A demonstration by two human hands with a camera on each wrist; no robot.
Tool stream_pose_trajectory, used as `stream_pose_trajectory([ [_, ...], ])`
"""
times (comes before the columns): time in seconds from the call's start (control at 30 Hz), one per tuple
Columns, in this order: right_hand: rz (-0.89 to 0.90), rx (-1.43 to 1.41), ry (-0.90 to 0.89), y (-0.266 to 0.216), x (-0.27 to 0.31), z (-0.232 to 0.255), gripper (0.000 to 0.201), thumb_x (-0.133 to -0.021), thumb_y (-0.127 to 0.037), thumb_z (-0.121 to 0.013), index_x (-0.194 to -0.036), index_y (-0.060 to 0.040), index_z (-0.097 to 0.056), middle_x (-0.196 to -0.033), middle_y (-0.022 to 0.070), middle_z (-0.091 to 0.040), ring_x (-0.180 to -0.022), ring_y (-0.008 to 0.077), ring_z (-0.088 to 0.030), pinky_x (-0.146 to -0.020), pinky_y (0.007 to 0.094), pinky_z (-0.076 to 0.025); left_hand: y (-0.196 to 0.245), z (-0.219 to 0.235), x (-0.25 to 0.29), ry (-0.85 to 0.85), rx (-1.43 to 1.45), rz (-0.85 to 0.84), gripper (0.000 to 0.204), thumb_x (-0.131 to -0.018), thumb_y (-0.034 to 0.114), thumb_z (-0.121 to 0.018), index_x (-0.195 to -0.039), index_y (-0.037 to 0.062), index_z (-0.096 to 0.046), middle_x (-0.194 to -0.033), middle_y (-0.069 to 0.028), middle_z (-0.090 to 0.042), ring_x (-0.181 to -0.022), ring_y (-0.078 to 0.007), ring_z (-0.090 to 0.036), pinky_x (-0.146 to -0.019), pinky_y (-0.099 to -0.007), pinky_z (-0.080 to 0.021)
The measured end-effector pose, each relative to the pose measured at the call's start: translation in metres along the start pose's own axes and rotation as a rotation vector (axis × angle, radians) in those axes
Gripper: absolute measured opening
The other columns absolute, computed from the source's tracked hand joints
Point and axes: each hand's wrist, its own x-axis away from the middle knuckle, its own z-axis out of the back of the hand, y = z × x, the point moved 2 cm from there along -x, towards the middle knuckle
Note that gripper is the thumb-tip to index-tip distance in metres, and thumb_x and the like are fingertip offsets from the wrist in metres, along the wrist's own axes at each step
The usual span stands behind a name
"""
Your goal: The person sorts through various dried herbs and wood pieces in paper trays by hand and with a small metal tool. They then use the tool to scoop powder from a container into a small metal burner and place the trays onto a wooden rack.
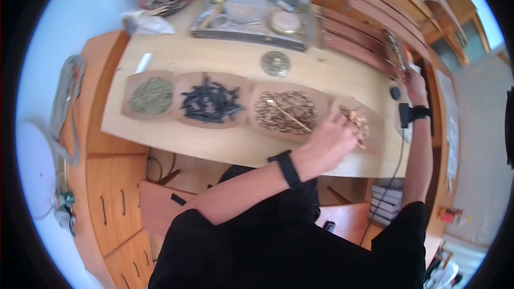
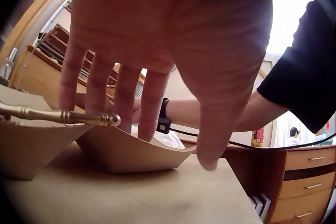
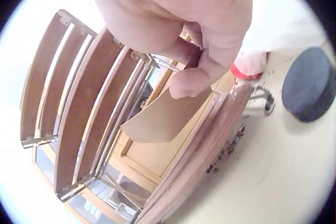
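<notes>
My left hand (image 1: 329, 142) reaches over the rightmost brown paper tray (image 1: 375, 123), which holds tan chips (image 1: 357, 123). In the left wrist view its fingers (image 2: 126, 92) extend straight down behind the tray's near rim, the thumb apart. A thin brass rod (image 1: 289, 115) with a turned handle lies across the neighbouring tray of brown pieces (image 1: 276, 101). At the table's right end my right hand (image 1: 416, 86) pinches a tan paper tray (image 3: 168, 116) between thumb and fingers, beside a slatted wooden rack (image 3: 97, 92). The tray's contents are hidden in the right wrist view.
Trays of dark strips (image 1: 211, 101) and greenish dried bits (image 1: 151, 96) stand to the left. A round patterned metal disc (image 1: 276, 63) lies behind them, before a grey tray of vessels (image 1: 251, 40). A dark round block (image 3: 308, 85) sits near my right hand.
</notes>
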Motion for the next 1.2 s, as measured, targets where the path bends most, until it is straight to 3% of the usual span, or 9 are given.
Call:
stream_pose_trajectory([
  [0.07, 0.030, 0.035, 0.019, 0.014, 0.001, 0.038, 0.022, -0.102, -0.015, -0.053, -0.108, 0.0008, -0.067, -0.080, 0.0026, -0.063, -0.068, 0.0091, -0.057, -0.061, 0.0221, -0.045, -0.003, -0.002, -0.005, -0.065, -0.024, -0.017, 0.032, -0.074, 0.018, -0.078, -0.104, 0.0067, -0.071, -0.113, -0.0085, -0.068, -0.113, -0.0271, -0.059, -0.098, -0.0440, -0.044],
  [0.13, 0.032, -0.015, -0.005, 0.001, 0.045, 0.044, 0.020, -0.102, -0.014, -0.055, -0.106, 0.0020, -0.066, -0.079, 0.0028, -0.062, -0.064, 0.0090, -0.055, -0.058, 0.0224, -0.043, -0.003, -0.008, 0.000, 0.079, -0.038, -0.014, 0.024, -0.078, 0.012, -0.072, -0.102, 0.0073, -0.072, -0.108, -0.0075, -0.069, -0.109, -0.0265, -0.060, -0.094, -0.0428, -0.045],
  [0.33, -0.081, 0.123, -0.111, -0.015, 0.135, 0.087, 0.019, -0.104, -0.018, -0.057, -0.110, -0.0042, -0.068, -0.084, -0.0033, -0.064, -0.064, 0.0043, -0.054, -0.057, 0.0203, -0.042, -0.004, -0.010, 0.002, 0.022, 0.016, 0.020, 0.016, -0.081, 0.012, -0.069, -0.096, 0.0069, -0.074, -0.097, -0.0069, -0.070, -0.106, -0.0265, -0.059, -0.087, -0.0403, -0.045],
  [0.4, -0.196, 0.263, -0.255, -0.017, 0.153, 0.106, 0.018, -0.104, -0.021, -0.059, -0.112, -0.0071, -0.068, -0.087, -0.0069, -0.065, -0.064, 0.0013, -0.053, -0.056, 0.0191, -0.042, -0.003, -0.010, 0.001, 0.031, 0.025, 0.008, 0.014, -0.082, 0.013, -0.068, -0.093, 0.0069, -0.074, -0.096, -0.0068, -0.070, -0.105, -0.0259, -0.059, -0.088, -0.0396, -0.044],
  [0.47, -0.258, 0.245, -0.216, -0.016, 0.165, 0.119, 0.019, -0.105, -0.022, -0.059, -0.112, -0.0076, -0.068, -0.086, -0.0071, -0.065, -0.062, 0.0004, -0.052, -0.054, 0.0186, -0.041, -0.002, -0.010, 0.001, 0.008, -0.012, 0.007, 0.014, -0.083, 0.013, -0.068, -0.093, 0.0071, -0.074, -0.095, -0.0064, -0.070, -0.104, -0.0257, -0.059, -0.088, -0.0390, -0.044],
  [0.53, -0.254, 0.555, -0.335, -0.018, 0.168, 0.133, 0.021, -0.105, -0.023, -0.058, -0.116, -0.0077, -0.068, -0.082, -0.0081, -0.063, -0.057, 0.0000, -0.050, -0.051, 0.0175, -0.042, -0.001, -0.013, 0.001, 0.016, -0.026, 0.001, 0.013, -0.083, 0.014, -0.068, -0.093, 0.0075, -0.074, -0.093, -0.0058, -0.069, -0.103, -0.0253, -0.059, -0.088, -0.0387, -0.044],
  [0.77, -0.227, 0.718, -0.432, -0.011, 0.167, 0.101, 0.022, -0.105, -0.020, -0.056, -0.112, -0.0032, -0.068, -0.077, -0.0056, -0.057, -0.054, 0.0036, -0.047, -0.048, 0.0213, -0.039, -0.001, -0.013, 0.003, 0.034, -0.018, 0.004, 0.010, -0.084, 0.015, -0.069, -0.090, 0.0080, -0.074, -0.091, -0.0045, -0.067, -0.100, -0.0241, -0.058, -0.086, -0.0378, -0.043],
  [1.0, -0.109, 0.944, -0.378, 0.000, 0.139, 0.083, 0.021, -0.100, -0.022, -0.064, -0.105, -0.0022, -0.067, -0.070, -0.0018, -0.058, -0.052, 0.0066, -0.049, -0.048, 0.0237, -0.041, 0.000, -0.009, 0.005, 0.062, 0.006, 0.037, 0.008, -0.084, 0.015, -0.072, -0.087, 0.0082, -0.075, -0.090, -0.0049, -0.067, -0.098, -0.0243, -0.057, -0.086, -0.0380, -0.042],
  [1.2, -0.105, 0.921, -0.317, 0.007, 0.139, 0.092, 0.021, -0.097, -0.022, -0.068, -0.100, -0.0017, -0.068, -0.075, 0.0004, -0.064, -0.056, 0.0069, -0.052, -0.050, 0.0241, -0.043, 0.003, -0.011, 0.005, 0.067, -0.011, 0.037, 0.010, -0.084, 0.017, -0.073, -0.087, 0.0079, -0.075, -0.090, -0.0054, -0.067, -0.098, -0.0242, -0.057, -0.087, -0.0387, -0.042],
])
